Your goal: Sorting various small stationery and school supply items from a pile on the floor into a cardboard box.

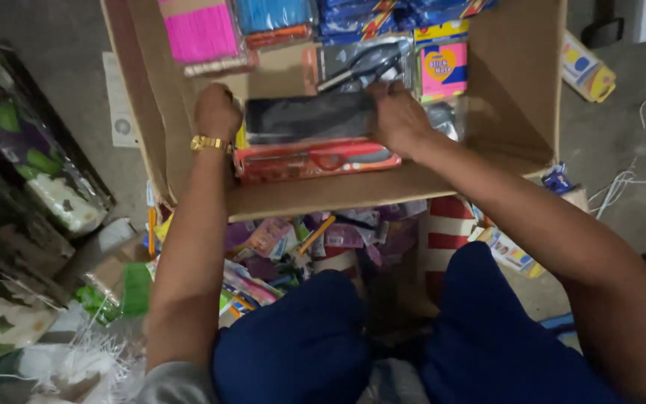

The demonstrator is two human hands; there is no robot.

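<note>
Both my hands reach into an open cardboard box (pixel 517 112). My left hand (pixel 217 112), with a gold watch on the wrist, grips the left end of a dark flat packet (pixel 309 117). My right hand (pixel 398 118) grips the packet's right end. Just below it lies a red blister pack of scissors (pixel 315 161). Behind it sit another scissors pack (pixel 364 63), a pink and yellow sticky-note pack (pixel 443 66), a pink bundle (pixel 201 31) and a blue bundle (pixel 274 15).
Loose colourful stationery packets (pixel 293 243) lie between the box and my knees in blue trousers. A floral patterned box (pixel 31 135) stands at the left. A yellow packet (pixel 585 71) and white cords (pixel 622 183) lie on the grey floor at the right.
</note>
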